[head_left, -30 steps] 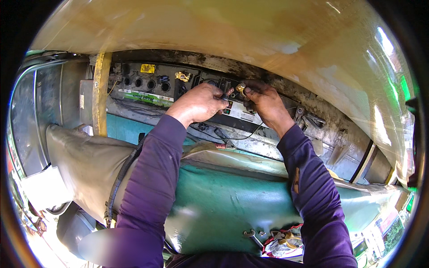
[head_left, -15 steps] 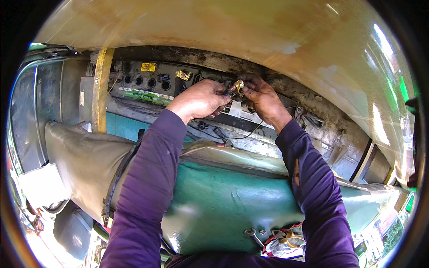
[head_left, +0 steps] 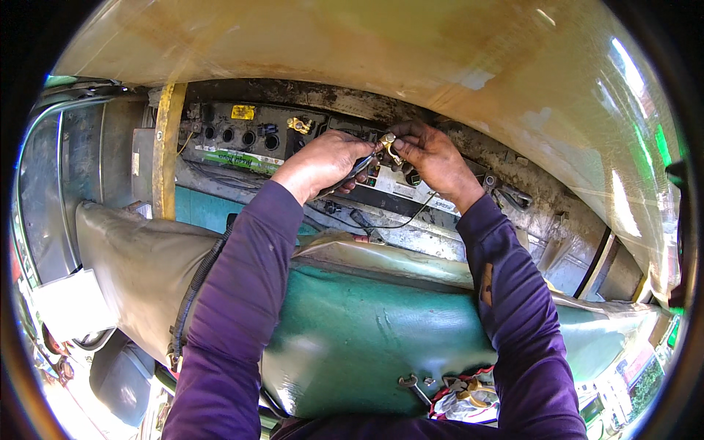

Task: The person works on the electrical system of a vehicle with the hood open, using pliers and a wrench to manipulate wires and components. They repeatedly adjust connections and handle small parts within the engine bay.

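Note:
My right hand (head_left: 438, 163) pinches a brass battery terminal clamp (head_left: 389, 141) between thumb and fingers, above the batteries. Close on its left, my left hand (head_left: 323, 167) is closed on a thin dark cable (head_left: 359, 168), whose upper end meets or nearly meets the clamp; I cannot tell which. Fingers hide much of that end. Beyond my left hand, a second brass terminal clamp (head_left: 299, 125) sits on the left black battery (head_left: 220, 117). The right battery (head_left: 400, 185), with a pale label, lies under my hands and is partly covered by them.
A yellow post (head_left: 167, 150) stands left of the batteries. The large tan panel (head_left: 352, 44) overhangs them. Before me is a green padded surface (head_left: 367, 323) with a wrench (head_left: 416, 389) and crumpled rags (head_left: 466, 402) at its near edge. A ribbed black hose (head_left: 198, 282) runs down the left.
The dark cable now shows along my left hand, under its fingers. The clamp has shifted slightly left and turned in my right hand. Both hands stay over the batteries.

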Action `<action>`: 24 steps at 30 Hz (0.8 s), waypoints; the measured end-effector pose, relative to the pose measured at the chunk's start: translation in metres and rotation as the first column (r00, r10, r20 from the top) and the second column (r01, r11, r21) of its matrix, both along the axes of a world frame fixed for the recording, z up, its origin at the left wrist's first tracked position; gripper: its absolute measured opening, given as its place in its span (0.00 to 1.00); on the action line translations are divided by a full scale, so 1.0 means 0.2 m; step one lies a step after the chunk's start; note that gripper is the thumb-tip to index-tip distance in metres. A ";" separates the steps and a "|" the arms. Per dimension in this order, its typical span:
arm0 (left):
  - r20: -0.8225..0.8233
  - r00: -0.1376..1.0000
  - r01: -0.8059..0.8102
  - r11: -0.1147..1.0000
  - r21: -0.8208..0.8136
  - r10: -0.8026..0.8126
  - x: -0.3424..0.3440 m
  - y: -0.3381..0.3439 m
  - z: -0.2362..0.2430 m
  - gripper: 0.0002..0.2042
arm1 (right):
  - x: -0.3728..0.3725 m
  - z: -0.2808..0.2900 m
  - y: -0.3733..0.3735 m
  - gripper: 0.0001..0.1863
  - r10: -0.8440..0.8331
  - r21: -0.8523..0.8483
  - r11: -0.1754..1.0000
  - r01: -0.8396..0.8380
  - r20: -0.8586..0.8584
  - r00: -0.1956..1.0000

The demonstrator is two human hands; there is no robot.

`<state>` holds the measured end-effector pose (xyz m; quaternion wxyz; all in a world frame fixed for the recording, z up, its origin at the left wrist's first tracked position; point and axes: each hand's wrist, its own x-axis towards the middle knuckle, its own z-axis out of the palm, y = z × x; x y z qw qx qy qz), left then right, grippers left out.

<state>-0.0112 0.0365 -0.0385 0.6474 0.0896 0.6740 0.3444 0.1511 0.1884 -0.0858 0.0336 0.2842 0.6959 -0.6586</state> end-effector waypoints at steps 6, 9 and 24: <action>0.054 0.993 -0.103 0.994 0.035 0.101 0.02 -0.01 0.01 0.13 | -0.03 0.15 0.00 0.13 0.016 0.014 1.000 -0.018 0.099 0.995; 0.078 0.991 -0.112 0.993 0.028 0.110 0.02 0.00 0.00 0.13 | -0.04 0.18 0.00 0.15 0.110 0.143 0.982 -0.121 0.082 0.991; 0.069 0.997 0.035 0.997 0.075 -0.040 -0.03 -0.04 -0.03 0.14 | -0.03 0.26 0.02 0.22 0.337 0.377 0.835 -0.401 0.225 0.914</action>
